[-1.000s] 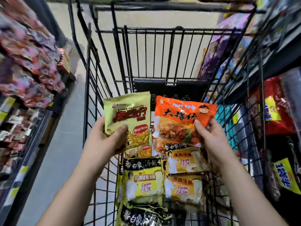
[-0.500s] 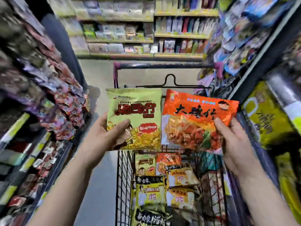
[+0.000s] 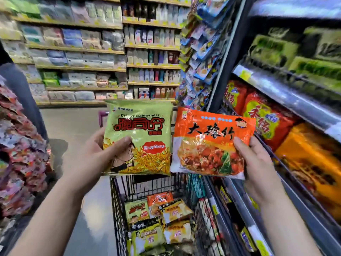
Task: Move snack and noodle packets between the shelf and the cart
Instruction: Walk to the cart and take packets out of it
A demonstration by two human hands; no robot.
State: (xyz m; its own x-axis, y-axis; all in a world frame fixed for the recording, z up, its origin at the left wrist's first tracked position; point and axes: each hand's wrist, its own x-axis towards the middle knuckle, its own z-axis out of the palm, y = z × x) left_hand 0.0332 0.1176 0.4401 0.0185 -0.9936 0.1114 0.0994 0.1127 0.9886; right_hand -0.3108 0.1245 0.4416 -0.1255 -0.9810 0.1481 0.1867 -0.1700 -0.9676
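At nine o'clock, hanging snack bags crowd the edge. My left hand grips the green packet at its lower left corner, thumb curled over the front, holding it upright above the cart, which sits at six o'clock with more noodle packets lying inside. Just beside it, toward three o'clock, the orange packet is pinched at its right edge by my right hand, near the shelf and its red bags at two o'clock.
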